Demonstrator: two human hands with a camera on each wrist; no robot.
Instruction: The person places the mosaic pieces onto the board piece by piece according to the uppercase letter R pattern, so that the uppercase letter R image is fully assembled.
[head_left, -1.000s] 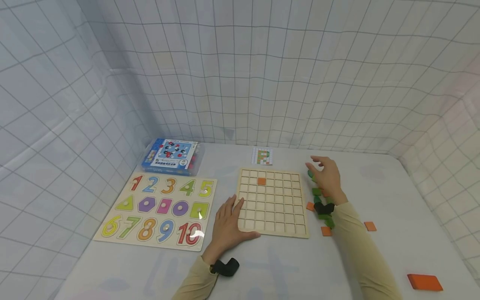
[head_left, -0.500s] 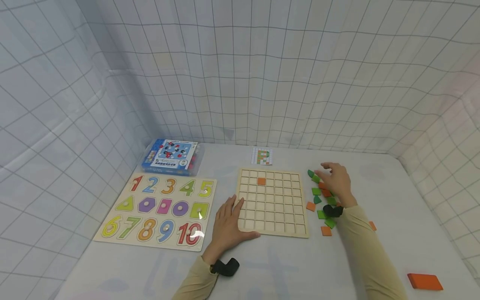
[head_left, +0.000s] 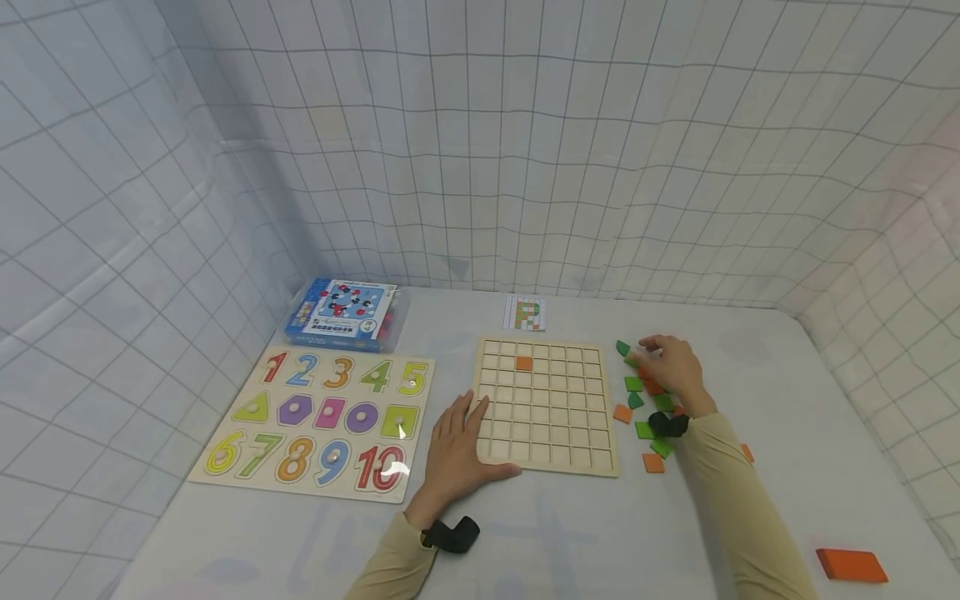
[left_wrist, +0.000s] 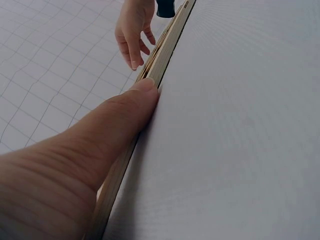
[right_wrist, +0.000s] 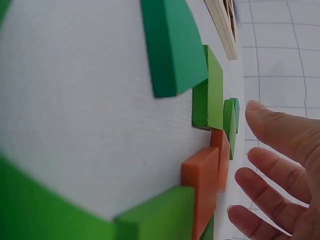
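Note:
A square wooden grid board (head_left: 542, 433) lies on the table with one orange square tile (head_left: 524, 363) in a cell of its upper part. My left hand (head_left: 455, 457) rests at its lower left corner; the fingers lie straight along the left side and the thumb (left_wrist: 117, 117) touches the front edge. Over a loose group of green and orange tiles to the right of the board hovers my right hand (head_left: 672, 367). In the right wrist view its thumb (right_wrist: 280, 130) and fingers are apart with nothing between them, beside orange tiles (right_wrist: 200, 177) and a light-green tile (right_wrist: 215, 95).
Behind the board lies a small pattern card (head_left: 524, 313). A number-and-shape puzzle board (head_left: 282, 431) sits on the left, with a blue-lidded box (head_left: 345, 304) behind it. An orange block (head_left: 852, 566) lies at the near right.
My right hand has moved right and slightly nearer over the tiles, uncovering several of them. The left hand stays at the board's corner.

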